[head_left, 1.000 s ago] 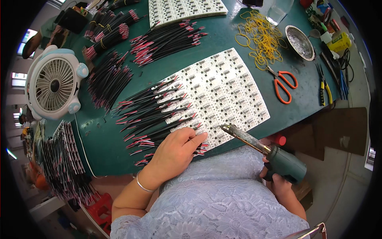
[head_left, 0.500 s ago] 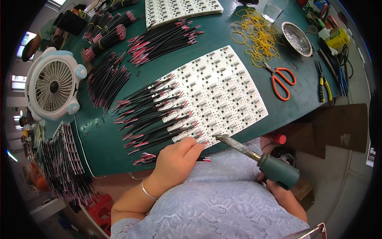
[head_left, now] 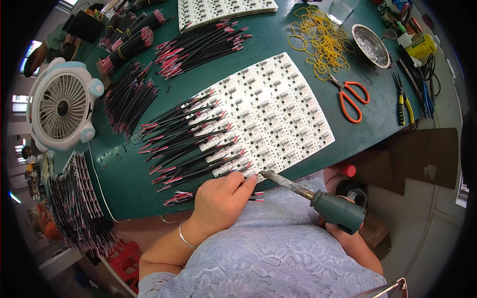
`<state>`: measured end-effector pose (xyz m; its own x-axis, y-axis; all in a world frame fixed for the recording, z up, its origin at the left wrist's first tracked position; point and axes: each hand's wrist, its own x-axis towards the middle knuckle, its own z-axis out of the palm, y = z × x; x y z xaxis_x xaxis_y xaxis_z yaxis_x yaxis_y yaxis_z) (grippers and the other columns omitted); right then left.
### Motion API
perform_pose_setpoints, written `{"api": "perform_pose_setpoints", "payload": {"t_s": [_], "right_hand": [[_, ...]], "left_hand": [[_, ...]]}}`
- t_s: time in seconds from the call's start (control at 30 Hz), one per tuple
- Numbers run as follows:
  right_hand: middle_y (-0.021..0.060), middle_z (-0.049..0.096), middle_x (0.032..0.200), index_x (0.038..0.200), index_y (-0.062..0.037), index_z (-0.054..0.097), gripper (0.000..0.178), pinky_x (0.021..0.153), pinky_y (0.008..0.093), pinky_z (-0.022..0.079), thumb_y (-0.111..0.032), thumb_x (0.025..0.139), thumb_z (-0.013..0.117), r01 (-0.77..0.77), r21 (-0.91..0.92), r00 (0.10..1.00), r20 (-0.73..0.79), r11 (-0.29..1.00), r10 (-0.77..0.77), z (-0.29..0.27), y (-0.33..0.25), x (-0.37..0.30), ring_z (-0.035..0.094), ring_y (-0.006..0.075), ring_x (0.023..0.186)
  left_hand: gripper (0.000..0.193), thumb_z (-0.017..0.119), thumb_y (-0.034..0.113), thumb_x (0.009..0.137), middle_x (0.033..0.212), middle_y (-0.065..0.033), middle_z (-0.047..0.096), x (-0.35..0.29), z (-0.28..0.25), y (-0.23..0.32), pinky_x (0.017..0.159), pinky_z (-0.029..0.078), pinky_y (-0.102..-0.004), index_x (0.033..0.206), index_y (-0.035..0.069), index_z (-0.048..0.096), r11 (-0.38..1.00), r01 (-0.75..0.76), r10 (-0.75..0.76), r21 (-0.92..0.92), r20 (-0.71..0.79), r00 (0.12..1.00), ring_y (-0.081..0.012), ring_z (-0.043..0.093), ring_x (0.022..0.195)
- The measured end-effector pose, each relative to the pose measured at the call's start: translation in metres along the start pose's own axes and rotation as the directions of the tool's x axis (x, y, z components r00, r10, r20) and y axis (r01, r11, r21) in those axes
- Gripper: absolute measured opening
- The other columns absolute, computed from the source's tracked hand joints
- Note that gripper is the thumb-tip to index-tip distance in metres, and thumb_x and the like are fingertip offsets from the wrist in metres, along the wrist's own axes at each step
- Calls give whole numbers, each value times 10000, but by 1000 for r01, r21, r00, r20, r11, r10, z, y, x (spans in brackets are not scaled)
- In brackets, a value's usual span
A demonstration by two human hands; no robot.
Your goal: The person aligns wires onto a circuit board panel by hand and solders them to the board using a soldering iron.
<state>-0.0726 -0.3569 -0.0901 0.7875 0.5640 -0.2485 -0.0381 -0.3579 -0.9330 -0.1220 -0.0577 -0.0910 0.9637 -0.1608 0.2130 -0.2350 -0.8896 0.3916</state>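
Note:
My right hand (head_left: 344, 229) grips a soldering iron (head_left: 339, 211) by its dark green handle; some fingers are hidden behind it. The iron's tip is at the near edge of a white circuit board panel (head_left: 271, 107), right beside my left fingertips. Thumb and forefinger of my left hand (head_left: 221, 201) are pinched at the panel's near edge on a thin wire, its reddish end just showing. Black cables (head_left: 191, 149) with red and white ends lie in a row along the panel's left side. More loose cables (head_left: 179, 197) lie partly under my left hand.
Cable bundles (head_left: 201, 47) and a stack of panels (head_left: 226, 12) lie at the back. A fan (head_left: 62, 107) stands left. To the right are yellow rubber bands (head_left: 318, 39), orange-handled scissors (head_left: 352, 102), a metal bowl (head_left: 371, 45) and pliers (head_left: 403, 102).
The soldering iron has moved left, bringing its tip close to my left fingertips. My left hand stays pinched at nearly the same place on the panel's edge.

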Motion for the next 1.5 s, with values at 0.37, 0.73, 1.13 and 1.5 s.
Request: {"api": "perform_pose_setpoints", "payload": {"t_s": [0.37,0.73,1.13,1.5], "right_hand": [[128,654,1006,997,-23,650,329,820,349,492,-61,675,711,128,-99,992,28,987,-126,-2,13,-2,633,285,906],[110,669,953,958,-36,658,275,780,367,513,-89,691,692,204,-229,979,45,952,-199,-5,6,-5,649,288,834],[127,664,927,940,-20,658,230,724,361,500,-22,711,662,139,-29,990,15,990,-138,-5,-4,2,642,297,811],[122,668,918,925,-40,673,234,752,347,505,-59,692,688,100,-79,995,-7,992,-101,0,-5,0,647,292,814]], "left_hand": [[424,731,87,554,786,-27,533,2,0,1,487,427,-312,975,90,685,1000,10,-10,-1,19,1000,-191,532,565],[424,730,79,548,768,-23,513,3,1,3,492,427,-319,969,106,688,999,49,-49,8,53,997,-196,527,562],[426,716,61,535,771,-13,541,1,1,-1,488,424,-310,956,118,698,1000,7,-7,-26,9,1000,-186,530,565],[424,741,71,526,777,-16,539,1,0,-1,491,430,-312,944,125,696,999,18,-17,-40,30,999,-189,537,571]]}}
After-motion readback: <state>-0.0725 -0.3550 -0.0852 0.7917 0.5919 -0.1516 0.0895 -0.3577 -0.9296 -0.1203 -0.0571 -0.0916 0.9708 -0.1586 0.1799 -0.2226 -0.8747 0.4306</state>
